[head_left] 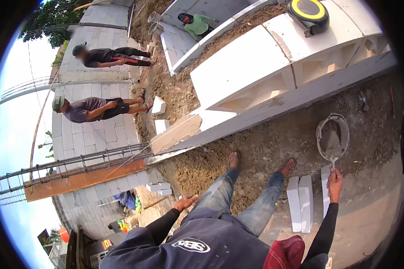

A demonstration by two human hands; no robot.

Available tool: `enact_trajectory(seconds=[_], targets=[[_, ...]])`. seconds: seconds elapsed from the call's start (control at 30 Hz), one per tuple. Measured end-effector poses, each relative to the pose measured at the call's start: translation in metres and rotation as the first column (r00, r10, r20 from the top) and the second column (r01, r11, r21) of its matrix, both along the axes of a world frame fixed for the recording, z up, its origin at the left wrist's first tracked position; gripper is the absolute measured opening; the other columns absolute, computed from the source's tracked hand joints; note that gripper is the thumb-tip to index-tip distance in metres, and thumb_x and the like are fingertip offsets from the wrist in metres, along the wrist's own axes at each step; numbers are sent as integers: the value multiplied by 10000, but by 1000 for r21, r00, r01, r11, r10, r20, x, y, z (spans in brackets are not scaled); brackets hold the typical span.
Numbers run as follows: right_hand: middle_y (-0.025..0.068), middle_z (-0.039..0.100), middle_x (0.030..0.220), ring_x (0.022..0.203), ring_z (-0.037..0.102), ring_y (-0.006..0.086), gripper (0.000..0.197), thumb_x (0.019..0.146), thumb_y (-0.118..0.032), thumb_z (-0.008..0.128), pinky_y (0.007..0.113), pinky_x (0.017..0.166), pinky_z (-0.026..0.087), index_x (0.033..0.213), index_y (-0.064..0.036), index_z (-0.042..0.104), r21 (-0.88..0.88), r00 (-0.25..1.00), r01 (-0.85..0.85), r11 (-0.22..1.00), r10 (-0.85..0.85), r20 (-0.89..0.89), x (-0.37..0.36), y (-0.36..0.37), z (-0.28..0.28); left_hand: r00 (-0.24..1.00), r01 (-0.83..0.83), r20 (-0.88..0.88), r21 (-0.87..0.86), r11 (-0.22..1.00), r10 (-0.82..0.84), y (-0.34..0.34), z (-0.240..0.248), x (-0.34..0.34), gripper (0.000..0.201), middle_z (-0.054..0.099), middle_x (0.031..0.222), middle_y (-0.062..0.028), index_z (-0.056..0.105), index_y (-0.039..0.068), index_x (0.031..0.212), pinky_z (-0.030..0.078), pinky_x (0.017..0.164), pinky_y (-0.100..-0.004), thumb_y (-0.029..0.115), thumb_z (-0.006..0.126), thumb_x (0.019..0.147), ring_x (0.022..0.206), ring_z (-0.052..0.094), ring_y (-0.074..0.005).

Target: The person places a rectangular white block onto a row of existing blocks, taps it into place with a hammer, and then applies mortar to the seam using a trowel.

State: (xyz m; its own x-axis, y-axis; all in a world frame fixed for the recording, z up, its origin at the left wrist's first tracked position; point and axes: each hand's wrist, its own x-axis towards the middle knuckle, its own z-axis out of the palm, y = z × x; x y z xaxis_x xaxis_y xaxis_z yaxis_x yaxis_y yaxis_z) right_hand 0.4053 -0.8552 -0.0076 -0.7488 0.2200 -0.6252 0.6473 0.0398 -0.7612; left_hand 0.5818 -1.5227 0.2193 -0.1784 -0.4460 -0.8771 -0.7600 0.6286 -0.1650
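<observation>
My right hand (335, 183) is closed around the handle of a trowel (332, 145). The trowel's blade reaches into a round bucket (319, 138) on the dirt; grey material shows inside it, partly hidden by the blade. Beside my thigh, my left hand (186, 203) is held out with its fingers extended and nothing in it. Ahead of me runs a low wall of pale blocks (238, 68), with a patch of wet-looking mortar (177, 133) spread on its top at the left end. A black and yellow tape measure (309, 17) rests on the wall's upper right part.
White blocks (300, 204) lie on the ground near my right arm. To the left, a steel rebar cage (94, 156) and a wooden board (87, 180) stick out past the wall. Two people (94, 109) stand beyond it; a third person (198, 27) is farther back.
</observation>
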Motion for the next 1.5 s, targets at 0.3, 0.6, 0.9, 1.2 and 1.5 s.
enact_trajectory(seconds=[0.3,0.6,0.9,1.2,1.5], targets=[[14,604,664,570,573,94,300,969,-235,596,291,509,425,1107,-1,724,62,881,-470,880,472,-19,-19,-233,274,996,-26,92,119,993,15,-137,-58,81,1032,569,1378,-278,666,32,1282,386,1110,-448,902,401,794,1340,510,-398],[48,566,911,845,609,287,273,931,-269,677,454,718,450,1177,-168,614,955,476,-177,236,870,-127,-94,-386,264,945,-273,-119,220,936,304,-273,-51,98,814,660,1244,-176,638,60,1331,515,905,-477,733,546,882,1114,640,-336],[57,565,960,938,577,306,340,898,-232,692,489,771,443,1230,-192,631,914,830,83,397,480,-284,-61,-413,211,967,-220,-63,286,933,247,-312,-28,51,780,547,1436,-181,513,25,1443,434,1063,-447,638,487,960,1315,519,-332],[108,525,1075,968,557,344,425,861,-153,698,454,826,487,1279,-134,624,895,959,48,444,231,-166,39,-470,148,937,-101,-247,491,865,249,-333,-7,23,812,403,1572,-134,406,81,1530,322,1151,-485,638,526,952,1434,396,-349],[231,686,881,826,648,472,330,983,-333,551,548,734,507,1087,-32,636,621,847,-293,727,499,-184,12,-502,290,973,-18,-199,452,892,121,-338,-91,15,673,598,1409,-119,582,76,1408,409,1064,-456,578,573,960,1335,524,-284]])
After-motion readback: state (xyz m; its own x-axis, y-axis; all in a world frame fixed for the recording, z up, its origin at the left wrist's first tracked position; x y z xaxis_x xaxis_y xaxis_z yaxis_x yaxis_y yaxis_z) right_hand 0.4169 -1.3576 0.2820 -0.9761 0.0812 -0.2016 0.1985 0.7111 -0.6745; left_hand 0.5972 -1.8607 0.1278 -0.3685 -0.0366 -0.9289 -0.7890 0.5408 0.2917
